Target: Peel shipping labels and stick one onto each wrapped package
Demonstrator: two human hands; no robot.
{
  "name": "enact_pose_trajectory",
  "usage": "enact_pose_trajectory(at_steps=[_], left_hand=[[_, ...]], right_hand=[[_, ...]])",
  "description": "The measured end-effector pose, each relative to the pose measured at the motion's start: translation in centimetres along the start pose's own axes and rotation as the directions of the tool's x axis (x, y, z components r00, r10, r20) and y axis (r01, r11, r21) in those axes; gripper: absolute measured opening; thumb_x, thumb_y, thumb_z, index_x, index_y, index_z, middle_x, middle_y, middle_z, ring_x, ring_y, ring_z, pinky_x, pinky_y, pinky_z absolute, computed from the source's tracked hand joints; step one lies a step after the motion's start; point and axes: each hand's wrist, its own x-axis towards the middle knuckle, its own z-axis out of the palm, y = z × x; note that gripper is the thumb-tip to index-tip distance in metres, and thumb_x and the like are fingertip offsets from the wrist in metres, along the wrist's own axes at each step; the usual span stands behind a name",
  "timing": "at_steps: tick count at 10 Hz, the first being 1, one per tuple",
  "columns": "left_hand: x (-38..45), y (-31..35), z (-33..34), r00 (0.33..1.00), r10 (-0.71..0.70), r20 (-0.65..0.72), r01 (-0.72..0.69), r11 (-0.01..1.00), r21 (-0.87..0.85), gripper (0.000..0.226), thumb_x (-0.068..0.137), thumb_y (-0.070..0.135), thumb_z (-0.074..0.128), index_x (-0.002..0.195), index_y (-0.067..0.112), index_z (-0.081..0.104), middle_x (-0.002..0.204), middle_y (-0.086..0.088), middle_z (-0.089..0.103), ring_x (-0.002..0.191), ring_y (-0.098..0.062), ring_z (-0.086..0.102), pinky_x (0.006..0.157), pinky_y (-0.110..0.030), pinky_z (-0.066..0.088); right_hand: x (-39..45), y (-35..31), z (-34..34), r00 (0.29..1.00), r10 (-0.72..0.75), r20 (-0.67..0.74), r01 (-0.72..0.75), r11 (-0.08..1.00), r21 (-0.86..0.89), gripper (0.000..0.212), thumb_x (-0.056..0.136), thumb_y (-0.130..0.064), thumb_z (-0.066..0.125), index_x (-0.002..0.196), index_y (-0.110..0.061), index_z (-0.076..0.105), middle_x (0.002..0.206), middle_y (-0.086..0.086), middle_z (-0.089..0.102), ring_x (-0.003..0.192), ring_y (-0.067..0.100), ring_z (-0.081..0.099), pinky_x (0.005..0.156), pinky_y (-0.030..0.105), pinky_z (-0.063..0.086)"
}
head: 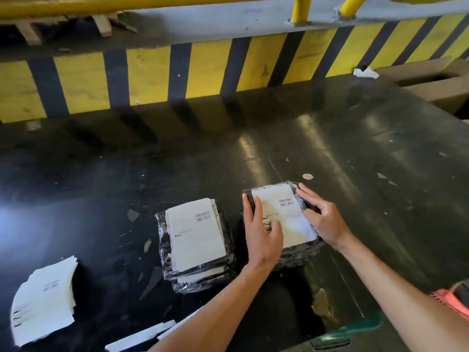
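Observation:
Two plastic-wrapped dark packages lie on the black table. The left package (196,247) carries a white shipping label (195,233) on top and nobody touches it. The right package (281,219) also has a white label (280,212) lying on its top. My left hand (260,232) rests flat on the label's left edge with fingers spread. My right hand (321,217) presses on the package's right side, fingers apart, thumb on the label. A fanned stack of white labels (43,301) sits at the near left.
A yellow-and-black striped barrier (203,72) closes the table's far side. An open cardboard box (436,82) stands at the far right. More white sheets (142,336) lie at the near edge. Small paper scraps (132,214) dot the table top (355,161).

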Motion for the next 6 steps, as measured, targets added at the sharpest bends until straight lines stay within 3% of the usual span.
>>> enact_pose_trajectory(at_steps=[1,2,3,4,5,6], left_hand=[[-0.1,-1.0,0.6,1.0,0.004,0.015,-0.004,1.0,-0.01,0.077,0.082,0.037,0.042,0.147,0.055,0.006,0.157,0.036,-0.013,0.139,-0.041,0.04,0.099,-0.065,0.046],[-0.2,-1.2,0.9,0.999,0.037,-0.007,-0.037,0.999,-0.004,0.078,0.085,0.032,0.045,0.151,0.05,0.008,0.158,0.035,-0.012,0.138,-0.042,0.041,0.098,-0.064,0.048],[-0.2,-1.1,0.8,1.0,0.017,-0.009,-0.017,1.0,0.016,0.077,0.088,0.025,0.048,0.156,0.037,0.013,0.158,0.035,-0.012,0.145,-0.028,0.033,0.1,-0.056,0.05],[0.0,-0.9,0.4,1.0,-0.025,0.019,0.023,0.998,0.063,0.075,0.09,0.022,0.049,0.157,0.03,0.016,0.158,0.032,-0.013,0.149,-0.017,0.023,0.106,-0.049,0.048],[-0.1,0.5,-0.8,0.99,-0.078,0.121,0.061,0.988,0.14,0.073,0.095,0.02,0.049,0.158,0.022,0.012,0.163,0.016,-0.017,0.153,-0.019,0.002,0.119,-0.045,0.031],[0.9,2.0,-2.2,0.961,-0.173,0.217,0.122,0.965,0.233,0.068,0.098,0.017,0.047,0.158,0.02,0.014,0.165,-0.002,-0.016,0.152,-0.028,-0.012,0.124,-0.044,0.009]], right_hand=[[0.0,0.9,0.2,1.0,0.011,0.007,-0.011,1.0,0.027,0.053,0.088,-0.007,0.051,0.14,-0.015,0.054,0.152,-0.021,0.039,0.139,-0.002,0.035,0.112,0.039,0.041],[0.1,1.6,0.2,1.0,-0.001,-0.005,0.001,0.999,0.04,0.061,0.08,-0.019,0.05,0.141,-0.017,0.054,0.152,-0.023,0.038,0.139,-0.003,0.036,0.112,0.041,0.042],[0.1,1.9,0.3,1.0,-0.008,0.013,0.007,1.0,0.019,0.061,0.081,-0.022,0.049,0.142,-0.019,0.053,0.154,-0.022,0.036,0.14,-0.006,0.032,0.116,0.041,0.037],[0.2,1.4,0.3,1.0,-0.002,0.014,0.003,0.997,-0.075,0.056,0.086,-0.018,0.05,0.142,-0.018,0.052,0.155,-0.018,0.035,0.141,-0.004,0.031,0.119,0.03,0.027],[1.1,0.1,0.5,0.999,0.041,-0.022,-0.045,0.964,-0.263,0.051,0.089,-0.009,0.052,0.14,-0.016,0.053,0.153,-0.012,0.039,0.142,0.012,0.035,0.115,0.029,0.029],[2.3,-1.9,1.5,0.995,0.067,-0.078,-0.095,0.884,-0.458,0.044,0.089,-0.017,0.055,0.133,-0.018,0.059,0.149,0.0,0.044,0.135,0.026,0.04,0.112,0.042,0.035]])
